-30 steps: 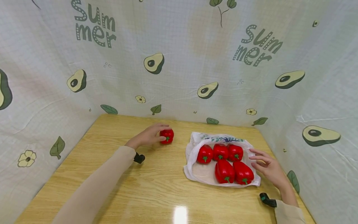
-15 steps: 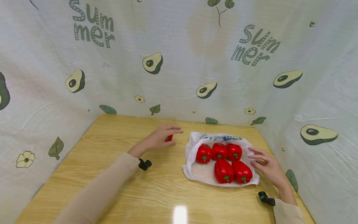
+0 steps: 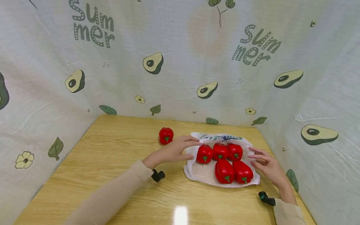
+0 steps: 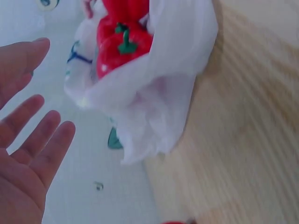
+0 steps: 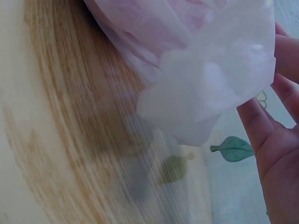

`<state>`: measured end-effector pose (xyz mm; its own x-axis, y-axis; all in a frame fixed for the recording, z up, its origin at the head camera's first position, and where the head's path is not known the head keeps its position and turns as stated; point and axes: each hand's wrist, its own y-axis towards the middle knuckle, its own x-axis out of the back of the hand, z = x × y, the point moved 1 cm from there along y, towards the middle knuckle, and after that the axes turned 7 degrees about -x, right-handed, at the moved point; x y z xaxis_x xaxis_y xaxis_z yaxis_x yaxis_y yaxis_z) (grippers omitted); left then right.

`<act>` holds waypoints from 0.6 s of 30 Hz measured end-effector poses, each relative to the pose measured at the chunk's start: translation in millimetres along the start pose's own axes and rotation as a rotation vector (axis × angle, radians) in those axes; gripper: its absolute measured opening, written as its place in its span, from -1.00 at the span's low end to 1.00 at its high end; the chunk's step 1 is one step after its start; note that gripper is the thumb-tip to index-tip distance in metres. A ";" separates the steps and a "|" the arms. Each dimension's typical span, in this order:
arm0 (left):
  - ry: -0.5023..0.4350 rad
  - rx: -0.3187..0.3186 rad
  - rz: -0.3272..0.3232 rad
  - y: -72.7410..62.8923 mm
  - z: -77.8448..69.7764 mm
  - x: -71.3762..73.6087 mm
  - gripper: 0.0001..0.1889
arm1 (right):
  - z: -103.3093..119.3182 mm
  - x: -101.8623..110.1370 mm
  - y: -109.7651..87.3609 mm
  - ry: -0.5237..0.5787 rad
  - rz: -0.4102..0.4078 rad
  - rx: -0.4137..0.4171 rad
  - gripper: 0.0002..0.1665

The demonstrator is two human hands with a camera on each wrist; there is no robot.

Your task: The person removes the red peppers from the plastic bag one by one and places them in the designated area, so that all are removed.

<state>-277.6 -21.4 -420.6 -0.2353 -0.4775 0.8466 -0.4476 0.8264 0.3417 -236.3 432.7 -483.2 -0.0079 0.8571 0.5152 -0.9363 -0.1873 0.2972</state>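
A white plastic bag (image 3: 189, 170) lies with its mouth toward me, holding several red bell peppers (image 3: 224, 171) with green stems. My left hand (image 3: 175, 150) hovers at the bag's left rim, fingers spread and nothing in them; the left wrist view shows the palm and fingers apart from the bag. Behind that hand, one more red bell pepper (image 3: 166, 135) stands on the table. At the opposite rim, my right hand (image 3: 269, 167) holds the bag's edge with bent fingers. In the right wrist view, plastic (image 5: 210, 79) hides some of its fingertips.
The wooden table (image 3: 118, 147) meets a hanging cloth (image 3: 180, 68) printed with avocados, leaves and lettering at its back and both sides. A black wrist device (image 3: 158, 176) sits on each wrist.
My left hand has left the lone pepper and moved right to the bag's left rim. That pepper stays on the table. The right hand keeps its place.
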 end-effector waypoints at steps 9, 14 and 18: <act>-0.007 -0.035 0.040 27.1 -23.6 -39.2 -0.35 | 2.4 1.2 0.3 0.001 0.003 -0.002 -0.69; -0.024 -0.061 0.036 39.7 -32.0 -55.0 -0.38 | 1.2 0.7 -0.3 0.021 0.006 -0.004 -0.69; -0.014 -0.033 0.030 45.7 -36.9 -64.3 -0.39 | -0.8 0.1 -0.6 0.017 0.005 -0.007 -0.68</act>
<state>-251.1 58.1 -444.4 -0.2607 -0.4560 0.8510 -0.4116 0.8498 0.3293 -236.0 433.3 -483.9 -0.0182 0.8642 0.5028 -0.9386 -0.1881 0.2893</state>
